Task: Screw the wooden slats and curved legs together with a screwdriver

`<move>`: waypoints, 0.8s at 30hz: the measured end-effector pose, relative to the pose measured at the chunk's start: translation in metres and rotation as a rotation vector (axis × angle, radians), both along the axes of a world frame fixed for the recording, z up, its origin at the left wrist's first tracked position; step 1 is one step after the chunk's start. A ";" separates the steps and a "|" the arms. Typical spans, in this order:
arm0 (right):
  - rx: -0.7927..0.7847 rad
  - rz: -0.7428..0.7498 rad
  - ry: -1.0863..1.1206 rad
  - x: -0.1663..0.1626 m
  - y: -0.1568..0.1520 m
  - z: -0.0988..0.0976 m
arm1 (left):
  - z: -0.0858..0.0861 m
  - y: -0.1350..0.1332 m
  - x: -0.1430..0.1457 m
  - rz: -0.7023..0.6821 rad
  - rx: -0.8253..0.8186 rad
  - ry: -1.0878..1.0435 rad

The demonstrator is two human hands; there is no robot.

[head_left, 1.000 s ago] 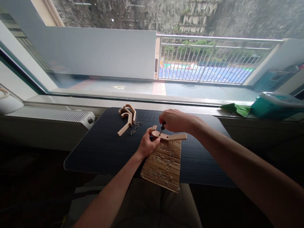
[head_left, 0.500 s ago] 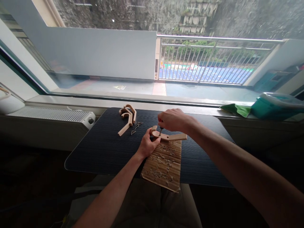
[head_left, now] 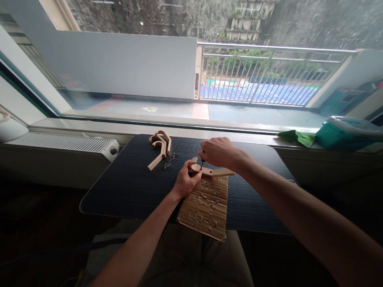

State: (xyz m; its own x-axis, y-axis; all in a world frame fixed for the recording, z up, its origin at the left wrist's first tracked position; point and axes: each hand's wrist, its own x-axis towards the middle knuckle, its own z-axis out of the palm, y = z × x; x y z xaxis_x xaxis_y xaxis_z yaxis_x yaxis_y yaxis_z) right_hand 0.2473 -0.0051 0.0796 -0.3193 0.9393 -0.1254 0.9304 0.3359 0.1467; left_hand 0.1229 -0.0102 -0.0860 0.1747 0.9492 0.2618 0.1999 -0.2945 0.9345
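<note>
My left hand [head_left: 186, 181] grips the curved end of a pale wooden hook [head_left: 209, 172], thumb in front and fingers behind. From above, my right hand [head_left: 218, 151] is closed around a screwdriver [head_left: 202, 164], its handle mostly hidden in the fist. The shaft points down into the hook near its curve, and a dark hole shows farther along the flat part. Under and in front of the hook lies a corrugated cardboard piece [head_left: 206, 211] pitted with many small holes. Whether a screw sits under the tip is too small to tell.
Several similar wooden hooks [head_left: 160, 148] lie at the table's back left, beside a few loose screws [head_left: 170, 159]. The black table [head_left: 119, 187] stands against the window sill. A radiator [head_left: 66, 143] is at left; a green cloth [head_left: 296, 137] and teal container [head_left: 347, 133] sit at right.
The camera view has shifted very slightly. Both hands stay at the hook, with the screwdriver still upright in the same spot.
</note>
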 end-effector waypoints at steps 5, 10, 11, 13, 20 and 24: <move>-0.052 0.063 0.022 0.006 -0.004 0.010 | -0.001 0.000 0.000 -0.012 -0.001 -0.016; -0.049 0.099 0.033 0.007 -0.003 0.010 | -0.001 0.001 0.001 -0.018 -0.012 -0.025; -0.044 0.094 0.029 0.006 -0.003 0.009 | -0.001 0.000 0.001 -0.019 -0.012 -0.026; -0.041 0.075 0.021 0.003 -0.002 0.007 | 0.000 0.000 0.000 -0.019 -0.007 -0.025; -0.010 0.022 0.010 0.000 -0.003 0.006 | 0.001 0.000 0.000 -0.007 0.004 -0.028; -0.032 0.082 0.028 0.004 -0.005 0.009 | 0.001 0.000 0.000 -0.008 0.012 -0.025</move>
